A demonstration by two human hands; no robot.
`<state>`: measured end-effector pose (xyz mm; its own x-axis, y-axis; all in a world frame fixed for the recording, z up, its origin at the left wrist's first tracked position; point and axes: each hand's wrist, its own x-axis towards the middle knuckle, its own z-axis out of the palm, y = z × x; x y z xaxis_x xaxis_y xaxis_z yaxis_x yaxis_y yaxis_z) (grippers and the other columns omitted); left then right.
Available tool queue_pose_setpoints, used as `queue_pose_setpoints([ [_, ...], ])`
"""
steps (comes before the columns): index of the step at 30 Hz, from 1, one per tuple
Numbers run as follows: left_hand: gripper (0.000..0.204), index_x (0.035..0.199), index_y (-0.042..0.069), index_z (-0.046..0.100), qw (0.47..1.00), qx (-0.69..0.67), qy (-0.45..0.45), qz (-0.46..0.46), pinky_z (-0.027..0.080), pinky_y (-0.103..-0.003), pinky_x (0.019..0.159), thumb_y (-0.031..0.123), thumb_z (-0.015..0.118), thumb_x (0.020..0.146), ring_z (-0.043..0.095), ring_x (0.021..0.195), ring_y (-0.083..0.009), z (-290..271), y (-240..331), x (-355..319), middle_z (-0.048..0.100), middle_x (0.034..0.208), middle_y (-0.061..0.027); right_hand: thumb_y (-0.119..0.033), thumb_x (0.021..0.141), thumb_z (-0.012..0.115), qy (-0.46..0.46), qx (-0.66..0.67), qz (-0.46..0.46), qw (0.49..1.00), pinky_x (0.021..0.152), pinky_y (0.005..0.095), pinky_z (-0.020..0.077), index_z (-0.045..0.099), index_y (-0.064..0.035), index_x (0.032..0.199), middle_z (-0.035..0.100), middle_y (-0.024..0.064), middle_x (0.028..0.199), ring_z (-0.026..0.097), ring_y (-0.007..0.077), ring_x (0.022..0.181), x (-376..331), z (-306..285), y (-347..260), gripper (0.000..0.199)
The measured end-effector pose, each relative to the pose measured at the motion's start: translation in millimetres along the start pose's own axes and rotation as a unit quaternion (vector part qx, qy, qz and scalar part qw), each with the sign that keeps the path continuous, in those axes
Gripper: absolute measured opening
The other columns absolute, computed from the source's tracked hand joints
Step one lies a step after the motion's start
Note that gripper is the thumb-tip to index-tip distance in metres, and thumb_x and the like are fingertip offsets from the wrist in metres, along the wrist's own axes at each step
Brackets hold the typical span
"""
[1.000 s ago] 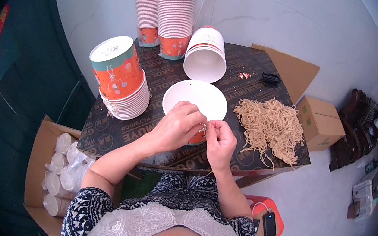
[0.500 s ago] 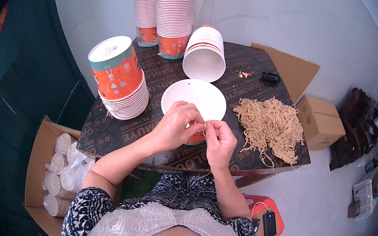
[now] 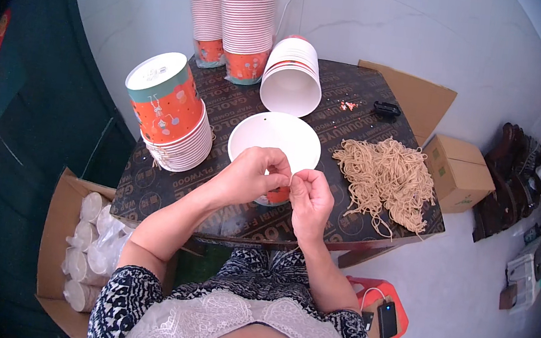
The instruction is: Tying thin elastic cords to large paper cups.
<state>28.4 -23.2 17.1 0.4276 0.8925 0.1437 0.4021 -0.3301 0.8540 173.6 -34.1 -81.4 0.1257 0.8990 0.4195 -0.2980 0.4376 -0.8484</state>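
In front of me on the table stands a paper bucket (image 3: 275, 136), white inside and orange outside, its mouth tilted up and a small hole near its far rim. Both hands meet at its near rim. My left hand (image 3: 253, 177) pinches a thin beige cord between thumb and fingertips. Close beside it, my right hand (image 3: 310, 205) is closed in a pinch on the same cord, and a bit of cord hangs below that hand. The fingers hide most of the cord and the near rim. To the right lies a loose heap of beige cords (image 3: 386, 182).
Stacked buckets stand upside down at the left (image 3: 164, 107). Nested white buckets (image 3: 291, 84) lie on their side behind, near tall bagged stacks (image 3: 247, 19). A black object (image 3: 387, 109) sits far right. An open carton (image 3: 56, 238) is on the floor at left, a red stool (image 3: 394, 316) at right.
My hands have drawn slightly apart, with the cord between their fingertips. The left hand has shifted a little left, and the bucket appears almost unmoved.
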Motion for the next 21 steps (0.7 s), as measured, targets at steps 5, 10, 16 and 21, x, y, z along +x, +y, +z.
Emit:
queue_pose_setpoints([
  [5,0.006,0.082,-0.002,0.064,0.999,0.008,0.000,0.033,0.049,-0.026,0.064,0.003,0.066,0.083,0.059,0.070,-0.0098,2.5,-9.8,2.3,0.065,0.074,-0.0049,-0.010,0.098,0.060,0.012,-0.033,-0.041,0.999,0.053,0.0166,0.0295,0.057,0.0005,0.104,0.050,-0.0061,0.074,0.039,0.0004,0.062,-2.8,-7.2,-15.5,0.013],
  [10,0.006,0.082,-0.002,0.062,0.999,0.029,0.004,0.039,0.047,-0.024,0.064,0.003,0.063,0.084,0.056,0.071,-0.0077,2.4,-12.2,1.4,0.062,0.074,-0.0014,-0.001,0.089,0.066,0.006,-0.254,-0.114,0.960,0.049,0.0192,0.0266,0.063,0.0012,0.100,0.045,-0.0090,0.064,0.035,0.0003,0.055,-7.1,-24.2,-37.0,0.012],
  [16,0.009,0.082,-0.004,0.062,0.998,0.040,0.027,0.039,0.049,-0.032,0.062,0.005,0.061,0.081,0.061,0.067,-0.0151,4.6,-12.3,3.2,0.064,0.069,-0.0106,0.001,0.081,0.069,-0.013,-0.375,-0.215,0.902,0.048,0.0329,0.0424,0.066,-0.0008,0.090,0.060,0.0104,0.063,0.056,0.0230,0.050,-17.4,-40.2,-44.3,0.010],
  [21,0.008,0.079,-0.003,0.060,0.995,0.082,0.052,-0.014,0.048,-0.027,0.059,0.003,0.060,0.085,0.057,0.064,-0.0092,4.9,-11.0,3.3,0.061,0.069,-0.0037,0.000,0.084,0.068,-0.029,-0.388,-0.209,0.897,0.050,0.0337,0.0450,0.064,-0.0011,0.087,0.062,0.0115,0.065,0.061,0.0256,0.054,-25.7,-46.8,-42.6,0.005],
])
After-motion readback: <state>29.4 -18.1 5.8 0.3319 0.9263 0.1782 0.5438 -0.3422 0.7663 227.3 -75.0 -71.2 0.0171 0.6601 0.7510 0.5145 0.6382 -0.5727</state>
